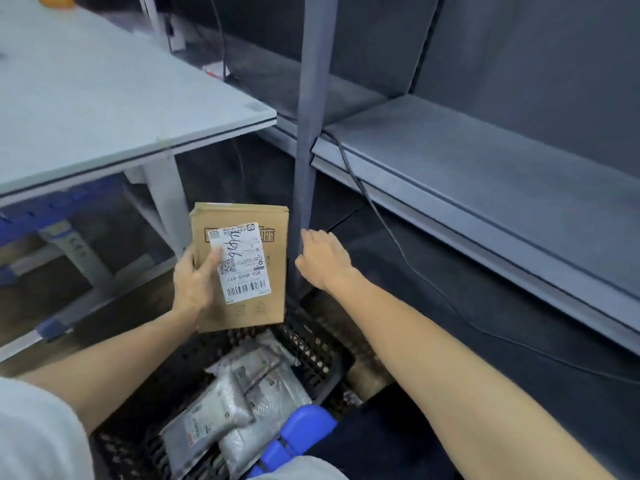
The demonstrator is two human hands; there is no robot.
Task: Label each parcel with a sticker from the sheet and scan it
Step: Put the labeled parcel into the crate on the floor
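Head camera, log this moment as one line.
left hand: holds labelled box | right hand: on shelf post | crate: grey bags

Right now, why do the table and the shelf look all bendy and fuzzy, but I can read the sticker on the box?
Head view: the wide lens bows the table edge and shelf near the frame's sides; the table's far end is smeared with blur; the label on the cardboard parcel, held by the left hand near the middle, stays fairly sharp; the basket below lies in dim shadow.

Parcels (239,403) in basket (311,344) below table (114,98)
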